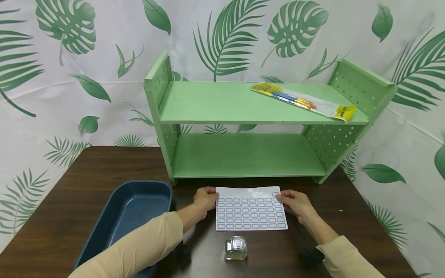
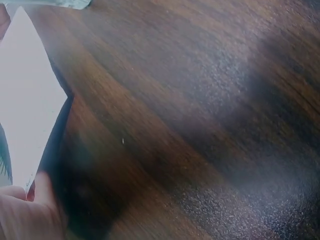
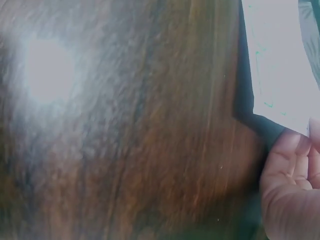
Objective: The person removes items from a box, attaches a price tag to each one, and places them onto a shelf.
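A white sheet of small blue-outlined labels (image 1: 251, 208) lies on the dark wooden table (image 1: 69, 200), its far edge lifted. My left hand (image 1: 206, 198) pinches the sheet's far left corner. My right hand (image 1: 293, 202) pinches the far right corner. In the left wrist view the sheet (image 2: 27, 100) rises off the table above my fingers (image 2: 22, 210). The right wrist view shows the sheet's corner (image 3: 277, 65) over my palm (image 3: 292, 185). A small clear glass bottle (image 1: 236, 248) with a shiny cap stands just in front of the sheet.
A green two-tier shelf (image 1: 253, 116) stands at the back of the table; a packet of brushes (image 1: 302, 101) lies on its top tier. A dark blue plastic tub (image 1: 128, 220) sits at the front left. A leaf-print backdrop hangs behind.
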Tool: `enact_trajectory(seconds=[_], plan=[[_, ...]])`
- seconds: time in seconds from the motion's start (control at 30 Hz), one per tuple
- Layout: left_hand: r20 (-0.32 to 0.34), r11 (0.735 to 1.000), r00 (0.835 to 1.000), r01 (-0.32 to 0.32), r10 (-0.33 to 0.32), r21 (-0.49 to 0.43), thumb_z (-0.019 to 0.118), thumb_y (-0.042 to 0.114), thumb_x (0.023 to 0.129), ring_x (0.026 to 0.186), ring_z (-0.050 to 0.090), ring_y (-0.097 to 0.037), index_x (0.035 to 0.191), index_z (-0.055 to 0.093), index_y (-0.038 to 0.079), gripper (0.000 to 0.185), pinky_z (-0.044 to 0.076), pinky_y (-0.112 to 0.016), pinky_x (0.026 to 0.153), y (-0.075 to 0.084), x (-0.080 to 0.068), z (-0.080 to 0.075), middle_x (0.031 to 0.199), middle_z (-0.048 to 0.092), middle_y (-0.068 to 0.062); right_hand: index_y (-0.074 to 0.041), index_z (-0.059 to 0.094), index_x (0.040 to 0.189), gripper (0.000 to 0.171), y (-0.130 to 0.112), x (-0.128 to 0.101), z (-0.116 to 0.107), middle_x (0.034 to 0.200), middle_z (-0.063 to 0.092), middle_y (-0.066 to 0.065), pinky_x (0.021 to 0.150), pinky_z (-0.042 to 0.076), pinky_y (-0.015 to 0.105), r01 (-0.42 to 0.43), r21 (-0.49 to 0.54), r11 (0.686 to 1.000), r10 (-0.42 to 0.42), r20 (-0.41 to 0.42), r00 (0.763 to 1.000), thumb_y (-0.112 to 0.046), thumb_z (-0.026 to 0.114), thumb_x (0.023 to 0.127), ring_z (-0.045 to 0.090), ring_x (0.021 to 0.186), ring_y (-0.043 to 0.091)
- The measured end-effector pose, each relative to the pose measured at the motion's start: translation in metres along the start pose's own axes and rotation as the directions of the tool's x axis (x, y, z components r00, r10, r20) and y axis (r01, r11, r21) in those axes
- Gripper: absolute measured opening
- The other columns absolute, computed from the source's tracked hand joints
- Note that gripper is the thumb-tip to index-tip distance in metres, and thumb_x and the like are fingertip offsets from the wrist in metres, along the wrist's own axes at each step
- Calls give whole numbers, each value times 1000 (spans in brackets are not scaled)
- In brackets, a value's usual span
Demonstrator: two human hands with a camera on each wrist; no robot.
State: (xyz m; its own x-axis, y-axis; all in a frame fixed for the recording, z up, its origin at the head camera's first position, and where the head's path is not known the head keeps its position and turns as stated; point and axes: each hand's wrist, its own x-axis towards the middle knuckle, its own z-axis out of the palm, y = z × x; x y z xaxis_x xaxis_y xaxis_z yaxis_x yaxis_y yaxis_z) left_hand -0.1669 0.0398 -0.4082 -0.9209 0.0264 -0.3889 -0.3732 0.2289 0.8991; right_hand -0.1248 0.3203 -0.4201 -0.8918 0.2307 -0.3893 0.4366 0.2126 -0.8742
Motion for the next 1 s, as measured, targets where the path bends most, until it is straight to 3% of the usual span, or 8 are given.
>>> enact_trajectory(seconds=[0.27, 0.43, 0.6, 0.83, 1.0], plan=[[-19, 1000, 1000, -8, 8, 11, 57, 1, 94, 79, 59, -14, 113, 64, -8, 22, 56, -24, 68, 0, 1, -3, 98, 66, -16, 3, 58, 112, 25, -1, -2, 2, 78, 63, -7, 63, 50, 20, -63, 126, 990, 58, 45, 997, -14, 65, 94, 58, 71, 7], [-25, 1000, 1000, -16, 16, 8, 57, 0, 94, 77, 58, -13, 112, 64, -8, 21, 54, -23, 66, 0, 1, -4, 95, 66, -15, -1, 60, 107, 17, -1, -4, 2, 77, 64, -7, 62, 50, 21, -60, 180, 982, 45, 84, 995, -12, 64, 94, 59, 70, 6], [-70, 997, 997, -41, 46, 65, 59, 2, 93, 83, 60, -16, 113, 66, -6, 23, 52, -25, 71, -1, 1, -6, 99, 68, -15, -6, 61, 104, 12, -3, -7, 4, 76, 65, -9, 62, 49, 20, -58, 203, 978, 38, 100, 994, -13, 64, 95, 59, 70, 5], [-208, 984, 962, -162, 175, 80, 61, 3, 92, 103, 63, -30, 120, 62, -3, 29, 53, -39, 86, 1, -2, -4, 113, 65, -19, -10, 63, 96, 4, -9, -11, 10, 75, 64, -10, 62, 49, 19, -50, 225, 973, 29, 96, 995, -12, 65, 94, 58, 69, 4], [-221, 974, 949, -208, 224, 95, 63, 5, 92, 105, 58, -30, 123, 60, -2, 32, 49, -42, 91, 4, -11, 0, 116, 59, -19, -10, 62, 96, 4, -13, -13, 14, 74, 65, -10, 62, 49, 19, -44, 231, 972, 25, 82, 996, -11, 65, 93, 59, 68, 4]])
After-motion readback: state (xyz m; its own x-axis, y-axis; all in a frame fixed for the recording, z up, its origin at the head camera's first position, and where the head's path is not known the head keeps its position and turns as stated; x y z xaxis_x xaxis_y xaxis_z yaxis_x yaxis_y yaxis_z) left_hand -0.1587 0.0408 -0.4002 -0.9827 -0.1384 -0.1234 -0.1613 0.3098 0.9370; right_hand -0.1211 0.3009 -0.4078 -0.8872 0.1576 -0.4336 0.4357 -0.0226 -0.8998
